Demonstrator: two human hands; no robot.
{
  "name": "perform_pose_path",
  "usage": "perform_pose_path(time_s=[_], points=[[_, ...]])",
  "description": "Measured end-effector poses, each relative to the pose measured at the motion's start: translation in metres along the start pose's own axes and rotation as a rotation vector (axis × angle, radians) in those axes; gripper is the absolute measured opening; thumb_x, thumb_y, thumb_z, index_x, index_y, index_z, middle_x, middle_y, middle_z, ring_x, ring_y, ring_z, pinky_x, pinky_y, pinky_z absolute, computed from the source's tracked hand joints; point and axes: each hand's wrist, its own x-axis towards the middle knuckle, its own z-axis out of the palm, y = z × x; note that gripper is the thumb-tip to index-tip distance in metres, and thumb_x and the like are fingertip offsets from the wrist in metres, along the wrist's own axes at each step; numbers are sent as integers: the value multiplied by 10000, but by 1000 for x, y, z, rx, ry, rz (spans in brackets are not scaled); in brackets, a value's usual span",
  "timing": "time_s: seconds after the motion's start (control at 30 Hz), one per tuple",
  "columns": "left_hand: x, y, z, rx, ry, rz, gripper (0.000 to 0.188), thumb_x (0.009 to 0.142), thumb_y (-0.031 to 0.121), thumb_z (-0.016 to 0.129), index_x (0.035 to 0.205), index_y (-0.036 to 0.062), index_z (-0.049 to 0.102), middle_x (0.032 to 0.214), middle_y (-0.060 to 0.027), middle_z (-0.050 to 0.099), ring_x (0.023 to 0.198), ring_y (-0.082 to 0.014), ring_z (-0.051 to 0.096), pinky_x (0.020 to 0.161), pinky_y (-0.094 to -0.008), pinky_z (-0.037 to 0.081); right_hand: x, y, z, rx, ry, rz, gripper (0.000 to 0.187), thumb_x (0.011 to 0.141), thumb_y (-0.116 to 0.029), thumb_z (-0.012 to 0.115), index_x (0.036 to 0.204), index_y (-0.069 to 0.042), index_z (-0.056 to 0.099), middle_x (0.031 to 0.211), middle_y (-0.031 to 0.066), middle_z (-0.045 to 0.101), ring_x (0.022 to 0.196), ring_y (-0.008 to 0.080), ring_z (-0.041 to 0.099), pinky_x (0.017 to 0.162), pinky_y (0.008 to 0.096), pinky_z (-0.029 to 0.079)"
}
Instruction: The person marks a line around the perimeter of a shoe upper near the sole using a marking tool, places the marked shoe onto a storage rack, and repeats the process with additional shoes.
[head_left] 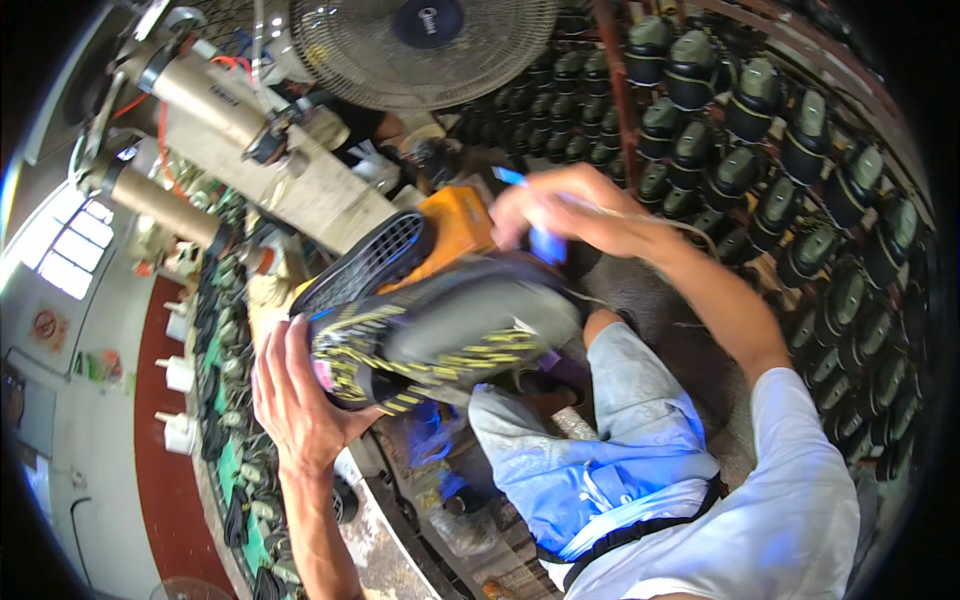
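Observation:
A dark shoe [445, 345] with a grey upper and yellow dashed stitching lies tilted in front of me, its right end smeared by motion. My left hand [300, 410] grips its left end, with the fingers on the far side and the thumb below. Above the shoe's right end, my right hand [580, 210] is closed around a slim blue tool [545, 243], too blurred to name more exactly. A pale cord or thread trails past the right wrist. Just behind the shoe are a black lattice-patterned sole [375, 260] and an orange block [455, 230].
A large fan [425, 40] stands at the far side. Racks of dark shoes [755, 100] fill the right. Metal cylinders [215, 105] on a machine rise at the upper left. Along the left runs a green-topped line of shoe parts [230, 465]. My knees are below the shoe.

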Motion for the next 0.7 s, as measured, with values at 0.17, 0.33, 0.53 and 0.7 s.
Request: perform_pose_path(time_s=[0.17, 0.33, 0.53, 0.7], points=[[-58, -61, 30, 12, -79, -470, 1139, 552, 574, 953, 1383, -68, 512, 1300, -253, 602, 1195, -432, 616, 1022, -500, 515, 107, 108, 66, -403, 169, 85, 926, 785, -493, 894, 1455, 35, 534, 1386, 249, 643, 1301, 330, 620, 1109, 391, 462], [-45, -108, 49, -13, -195, -497, 1109, 541, 578, 961, 1345, -63, 546, 1268, -215, 629, 1151, -388, 654, 983, -464, 541, 115, 123, 53, -342, 60, 15, 862, 770, -364, 926, 1442, 30, 559, 1261, 199, 716, 1102, 209, 679, 954, 344, 524], [-12, -135, 85, -237, -329, -349, 1098, 519, 585, 951, 1361, -16, 583, 1235, -220, 675, 1157, -382, 667, 1004, -460, 527, 119, 117, 48, -343, 12, 86, 819, 786, -315, 924, 1463, -19, 571, 922, 53, 603, 884, 132, 537, 813, 311, 483], [14, -131, 116, -303, -329, -274, 1140, 519, 633, 926, 1350, -75, 595, 1265, -260, 684, 1189, -391, 665, 1065, -452, 497, 126, 116, 39, -216, -89, 111, 784, 802, -268, 915, 1438, 26, 562, 1244, 171, 668, 1133, 217, 622, 998, 369, 498]])
